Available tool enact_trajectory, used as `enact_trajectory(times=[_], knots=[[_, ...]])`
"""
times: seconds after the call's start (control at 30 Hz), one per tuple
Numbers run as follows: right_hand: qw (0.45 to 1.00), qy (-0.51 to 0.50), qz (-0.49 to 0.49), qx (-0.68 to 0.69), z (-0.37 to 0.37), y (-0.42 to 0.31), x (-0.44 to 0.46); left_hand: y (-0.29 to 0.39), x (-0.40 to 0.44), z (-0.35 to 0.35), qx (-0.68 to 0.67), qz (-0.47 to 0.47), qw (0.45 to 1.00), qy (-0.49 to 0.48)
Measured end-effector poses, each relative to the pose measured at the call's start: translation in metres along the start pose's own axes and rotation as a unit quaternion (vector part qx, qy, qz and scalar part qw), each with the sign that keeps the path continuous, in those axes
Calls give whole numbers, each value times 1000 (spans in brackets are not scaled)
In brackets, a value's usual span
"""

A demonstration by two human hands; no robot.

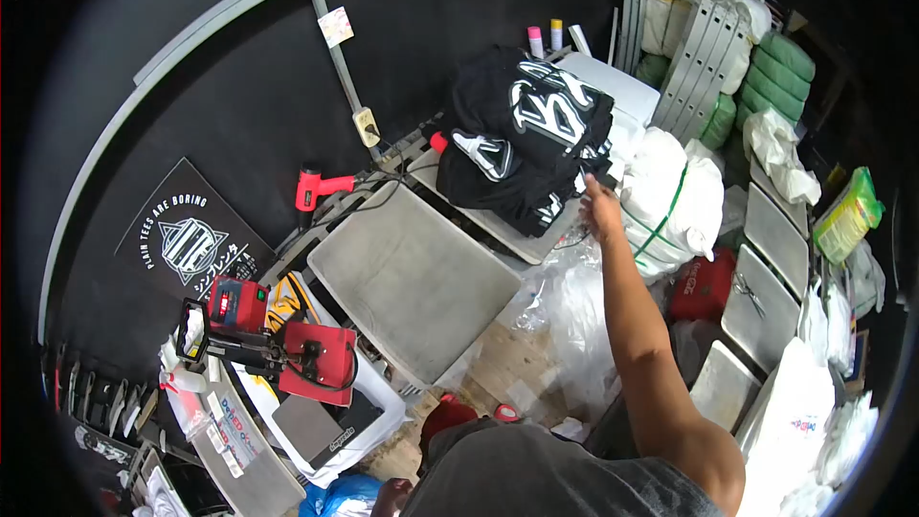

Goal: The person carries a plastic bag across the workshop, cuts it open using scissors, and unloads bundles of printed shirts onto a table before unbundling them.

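At the end of my outstretched arm, my right hand [601, 206] is at the right edge of a pile of black printed garments [536, 134]. Its fingers look closed near a small white piece at the pile's edge; what they hold is too small to make out. The pile lies on a grey table, with bold white lettering on top. Just right of the hand sits a white bundle [675, 201] tied with green strap. Low in the view, beside my body, my left hand [392, 496] shows only in part and is dark, its fingers hidden.
A grey tabletop [412, 278] lies in front of me. To the left are a red heat gun [321, 189] and a red heat press [316, 359]. Clear plastic [574, 316] hangs below my right arm. Scissors [749, 293] rest on a grey surface at the right.
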State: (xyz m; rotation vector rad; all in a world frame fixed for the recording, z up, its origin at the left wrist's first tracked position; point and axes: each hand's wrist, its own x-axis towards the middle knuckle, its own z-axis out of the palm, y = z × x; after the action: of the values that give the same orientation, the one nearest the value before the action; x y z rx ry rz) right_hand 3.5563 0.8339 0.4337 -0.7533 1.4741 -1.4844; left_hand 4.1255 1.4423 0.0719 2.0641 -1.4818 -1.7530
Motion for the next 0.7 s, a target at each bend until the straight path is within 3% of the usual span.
enact_trajectory(times=[0.1,0.2,0.3,0.37,0.43,0.5,0.57,0.6,0.63,0.7], knots=[[1000,20,-18,-5,24,-37,29,49,-19,-21,-129,-15,989,70],[997,73,-8,-25,36,-45,91,118,-47,-39,-205,94,970,93],[997,67,-35,4,50,-69,118,106,-2,-19,-272,-39,954,115],[995,53,17,82,57,-74,150,88,25,-1,-329,-105,929,129],[995,6,31,90,60,-79,178,77,46,14,-421,-148,883,147],[976,-93,39,191,54,-61,220,70,62,26,-560,-135,803,155],[976,-131,12,173,64,-74,212,93,61,-3,-591,50,803,-55],[975,-144,4,171,69,-80,212,119,65,-17,-309,44,950,-19],[973,-156,-6,171,76,-89,215,151,70,-30,8,28,1000,11],[982,-147,-90,77,96,-115,225,216,66,-39,-226,-34,969,95]])
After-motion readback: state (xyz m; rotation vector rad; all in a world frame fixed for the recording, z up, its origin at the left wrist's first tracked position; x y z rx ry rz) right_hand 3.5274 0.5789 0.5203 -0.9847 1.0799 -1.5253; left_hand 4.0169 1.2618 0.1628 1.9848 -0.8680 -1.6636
